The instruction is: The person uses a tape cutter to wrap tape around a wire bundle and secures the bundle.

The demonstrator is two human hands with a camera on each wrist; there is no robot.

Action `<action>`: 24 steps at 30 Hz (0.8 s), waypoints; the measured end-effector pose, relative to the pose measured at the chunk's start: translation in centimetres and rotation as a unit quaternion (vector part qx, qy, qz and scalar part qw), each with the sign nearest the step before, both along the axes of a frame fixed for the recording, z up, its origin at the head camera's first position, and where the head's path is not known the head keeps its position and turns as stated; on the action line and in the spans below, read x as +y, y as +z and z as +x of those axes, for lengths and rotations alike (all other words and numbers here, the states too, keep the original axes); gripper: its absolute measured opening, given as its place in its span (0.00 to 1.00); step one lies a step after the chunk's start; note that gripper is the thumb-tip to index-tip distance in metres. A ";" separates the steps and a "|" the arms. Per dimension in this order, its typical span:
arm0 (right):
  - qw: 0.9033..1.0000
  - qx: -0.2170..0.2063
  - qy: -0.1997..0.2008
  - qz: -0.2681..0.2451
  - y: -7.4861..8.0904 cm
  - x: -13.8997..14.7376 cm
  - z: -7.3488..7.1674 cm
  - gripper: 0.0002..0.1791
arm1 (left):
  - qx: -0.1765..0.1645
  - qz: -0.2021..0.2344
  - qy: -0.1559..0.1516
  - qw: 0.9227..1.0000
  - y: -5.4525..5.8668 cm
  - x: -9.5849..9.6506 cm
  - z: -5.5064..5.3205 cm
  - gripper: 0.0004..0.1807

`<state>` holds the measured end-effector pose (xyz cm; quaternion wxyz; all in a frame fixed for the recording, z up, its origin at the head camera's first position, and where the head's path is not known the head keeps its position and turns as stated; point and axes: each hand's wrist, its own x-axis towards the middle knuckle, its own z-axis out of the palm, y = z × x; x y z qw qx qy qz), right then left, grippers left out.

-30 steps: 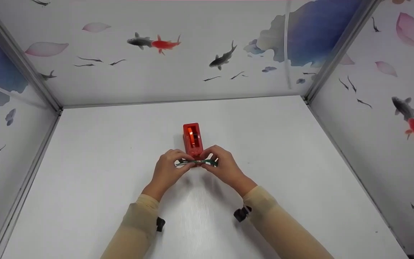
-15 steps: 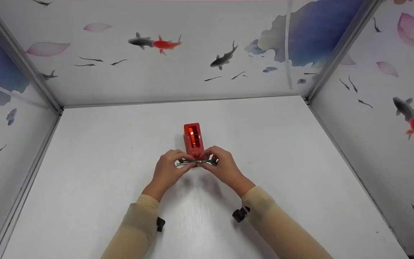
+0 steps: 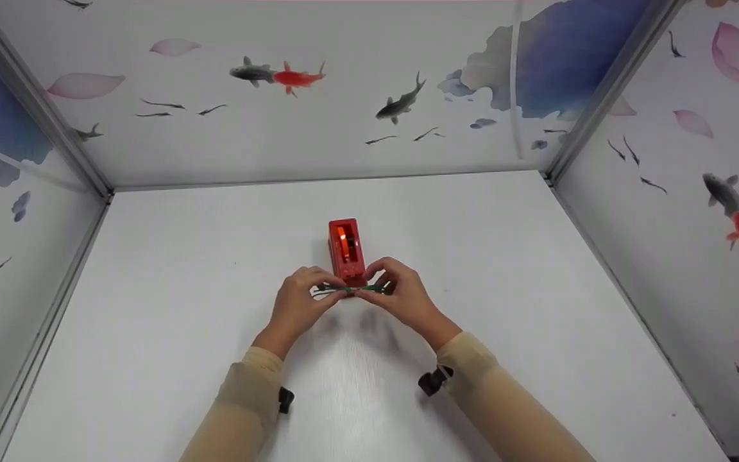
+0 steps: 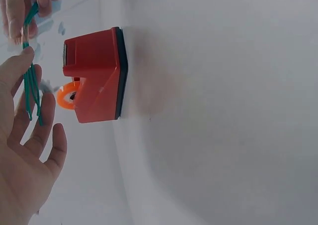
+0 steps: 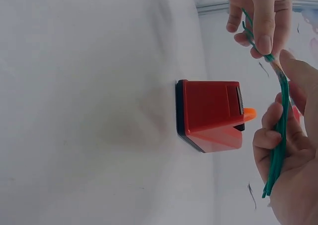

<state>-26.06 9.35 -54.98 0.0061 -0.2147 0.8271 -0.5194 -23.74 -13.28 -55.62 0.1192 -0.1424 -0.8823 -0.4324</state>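
Note:
Both hands hold a bundle of thin green strands [image 3: 369,288] crosswise, just in front of a red tape dispenser [image 3: 355,272]. My left hand [image 3: 299,301] pinches the bundle near its middle between thumb and forefinger; loose strand ends [image 4: 34,93] stick out past its fingertips. My right hand [image 3: 408,298] has its fingers curled around the other half [image 5: 279,150], thumb close to the middle. A short pale brownish stretch [image 5: 276,66] shows between the two thumbs. The dispenser, with an orange ring [image 4: 60,97] inside, stands upright on the table.
The white table [image 3: 170,289] is bounded by a back wall [image 3: 318,141] and side walls printed with fish and petals. Small black devices [image 3: 432,381] are strapped at both wrists.
The right hand has shifted slightly right, and its forefinger has lifted away from the bundle's middle. The left hand and the tape dispenser stay nearly where they were.

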 end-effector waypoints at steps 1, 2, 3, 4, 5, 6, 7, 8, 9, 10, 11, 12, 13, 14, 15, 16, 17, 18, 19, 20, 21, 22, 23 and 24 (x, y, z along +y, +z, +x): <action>1.000 -0.002 0.003 -0.008 0.0 0.1 0.0 0.15 | -0.001 0.000 0.002 1.000 0.0 0.0 0.0 0.09; 1.000 -0.004 0.007 -0.013 0.0 0.1 -0.1 0.14 | -0.002 0.001 0.005 1.000 0.1 -0.1 -0.1 0.09; 1.000 -0.003 0.011 -0.013 0.0 0.1 -0.1 0.12 | -0.007 0.002 0.007 1.000 0.1 -0.1 -0.1 0.09; 1.000 -0.002 0.016 -0.012 0.1 0.1 -0.2 0.09 | -0.010 0.004 0.008 1.000 0.1 -0.1 -0.1 0.09; 1.000 0.000 0.022 -0.010 0.0 0.1 -0.2 0.07 | -0.012 0.006 0.009 1.000 0.1 -0.1 -0.1 0.09; 1.000 0.002 0.027 -0.005 0.0 0.1 -0.2 0.05 | -0.016 0.008 0.009 1.000 0.2 -0.1 -0.1 0.09; 1.000 0.005 0.031 -0.002 0.0 0.1 -0.2 0.04 | -0.018 0.009 0.009 1.000 0.2 -0.1 -0.1 0.09; 0.999 0.009 0.035 0.001 0.0 0.1 -0.2 0.05 | -0.020 0.010 0.008 1.000 0.2 -0.1 -0.1 0.09; 0.999 0.013 0.038 0.003 0.0 0.1 -0.2 0.07 | -0.022 0.012 0.007 1.000 0.3 -0.1 -0.1 0.09; 0.999 0.017 0.041 0.003 0.0 0.1 -0.2 0.09 | -0.022 0.012 0.007 1.000 0.3 -0.2 -0.1 0.09; 0.999 0.020 0.043 0.004 -0.1 0.1 -0.2 0.11 | -0.022 0.013 0.006 1.000 0.3 -0.2 -0.1 0.09; 0.999 0.023 0.044 0.006 -0.1 0.1 -0.2 0.12 | -0.022 0.013 0.006 1.000 0.2 -0.2 -0.1 0.09; 0.999 0.025 0.044 0.009 -0.1 0.1 -0.2 0.13 | -0.021 0.014 0.006 1.000 0.2 -0.2 -0.1 0.09; 0.999 0.027 0.043 0.014 -0.1 0.0 -0.1 0.13 | -0.021 0.015 0.005 1.000 0.2 -0.2 -0.1 0.09; 0.999 0.028 0.043 0.018 -0.1 0.0 -0.1 0.14 | -0.021 0.016 0.005 1.000 0.2 -0.3 -0.1 0.09; 0.998 0.027 0.043 0.022 -0.1 0.0 -0.1 0.14 | -0.021 0.017 0.005 1.000 0.2 -0.3 -0.1 0.09; 0.998 0.025 0.043 0.025 -0.1 -0.1 -0.1 0.13 | -0.020 0.018 0.005 1.000 0.2 -0.3 -0.1 0.09; 0.999 0.024 0.043 0.024 -0.1 -0.1 0.0 0.13 | -0.019 0.018 0.005 1.000 0.2 -0.4 -0.2 0.09; 0.999 0.023 0.043 0.023 -0.2 -0.1 0.0 0.13 | -0.018 0.018 0.004 1.000 0.2 -0.4 -0.2 0.09; 0.999 0.023 0.044 0.021 -0.2 -0.2 0.0 0.13 | -0.019 0.018 0.004 1.000 0.2 -0.4 -0.2 0.09; 0.999 0.023 0.045 0.018 -0.3 -0.2 0.0 0.13 | -0.017 0.018 0.004 1.000 0.2 -0.4 -0.2 0.10; 0.998 0.025 0.046 0.017 -0.4 -0.2 0.0 0.13 | -0.017 0.016 0.006 1.000 0.1 -0.4 -0.2 0.10; 0.998 0.028 0.047 0.016 -0.4 -0.2 0.0 0.13 | -0.016 0.014 0.009 1.000 0.1 -0.4 -0.2 0.10; 0.998 0.029 0.047 0.015 -0.5 -0.2 0.0 0.13 | -0.016 0.013 0.011 1.000 0.1 -0.4 -0.2 0.10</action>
